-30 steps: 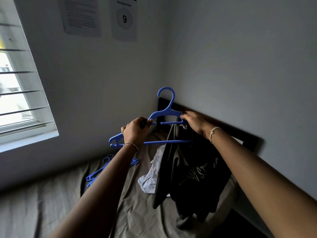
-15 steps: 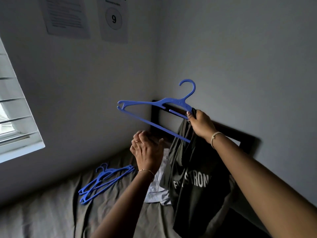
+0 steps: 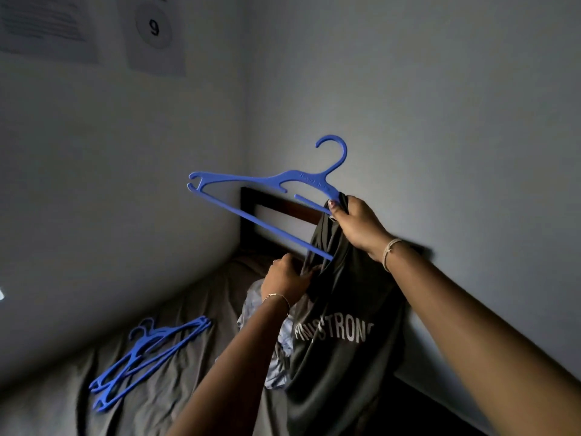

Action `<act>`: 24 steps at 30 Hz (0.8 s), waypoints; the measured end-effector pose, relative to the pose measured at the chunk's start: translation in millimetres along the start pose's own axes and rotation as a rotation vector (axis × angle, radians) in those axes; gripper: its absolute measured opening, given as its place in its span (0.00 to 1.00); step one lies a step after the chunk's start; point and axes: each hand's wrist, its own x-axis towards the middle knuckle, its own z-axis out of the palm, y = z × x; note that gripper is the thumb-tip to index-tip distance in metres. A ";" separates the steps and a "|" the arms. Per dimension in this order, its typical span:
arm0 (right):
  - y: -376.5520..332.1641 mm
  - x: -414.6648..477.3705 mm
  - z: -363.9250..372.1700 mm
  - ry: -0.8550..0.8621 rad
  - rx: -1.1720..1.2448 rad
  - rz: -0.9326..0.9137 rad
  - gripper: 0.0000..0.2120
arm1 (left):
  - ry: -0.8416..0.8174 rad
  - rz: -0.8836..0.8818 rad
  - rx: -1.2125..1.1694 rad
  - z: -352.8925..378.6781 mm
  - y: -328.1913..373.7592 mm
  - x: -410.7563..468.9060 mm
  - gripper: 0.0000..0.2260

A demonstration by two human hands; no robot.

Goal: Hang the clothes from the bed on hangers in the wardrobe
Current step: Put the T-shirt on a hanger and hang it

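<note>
A blue plastic hanger [image 3: 251,196] is held up in the air above the bed, tilted, with its hook at upper right. My right hand [image 3: 358,225] grips its right shoulder together with the top of a dark grey T-shirt [image 3: 342,350] printed with white letters. The shirt hangs down from that end. My left hand [image 3: 287,278] pinches the shirt's fabric just below the hanger's lower bar. A light blue-grey garment [image 3: 276,338] lies crumpled on the bed behind the shirt.
Several spare blue hangers [image 3: 147,357] lie stacked on the grey bed sheet [image 3: 195,309] at lower left. A dark wooden headboard [image 3: 276,206] stands against the right wall in the corner. Paper sheets, one marked 9 [image 3: 154,29], are stuck on the left wall.
My left hand let go of the hanger's left end, dropped, and now pinches the shirt. My right hand lifted and tilted the hanger with the shirt. The view shifted away from the window.
</note>
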 end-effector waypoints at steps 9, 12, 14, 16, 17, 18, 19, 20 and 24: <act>7.1 2.8 -15.4 0.014 0.058 0.015 0.16 | 0.064 0.043 -0.129 22.0 29.3 -8.2 0.23; 6.8 1.1 -16.7 0.000 0.075 0.014 0.17 | 0.058 0.077 -0.077 26.1 33.2 -9.3 0.22; 6.4 0.2 -17.9 0.001 0.103 0.016 0.17 | 0.068 0.096 -0.077 27.2 34.2 -11.7 0.21; 6.9 -1.0 -18.9 0.002 0.127 0.016 0.18 | 0.064 0.121 -0.068 28.8 32.2 -13.3 0.20; 7.3 -1.3 -19.8 0.000 0.131 0.014 0.17 | 0.051 0.136 -0.044 30.0 29.9 -13.8 0.20; 7.7 -1.6 -20.9 -0.003 0.132 0.012 0.17 | 0.034 0.142 -0.010 31.2 26.7 -13.0 0.20; 8.8 -1.8 -22.4 -0.004 0.134 0.011 0.16 | 0.023 0.138 0.013 31.6 23.0 -11.9 0.20; 10.9 -1.8 -24.3 -0.001 0.133 0.011 0.16 | 0.028 0.121 -0.002 32.0 18.6 -9.2 0.19; 27.3 -3.1 -38.0 0.047 0.081 0.009 0.13 | 0.089 -0.078 -0.211 15.3 -1.8 10.8 0.09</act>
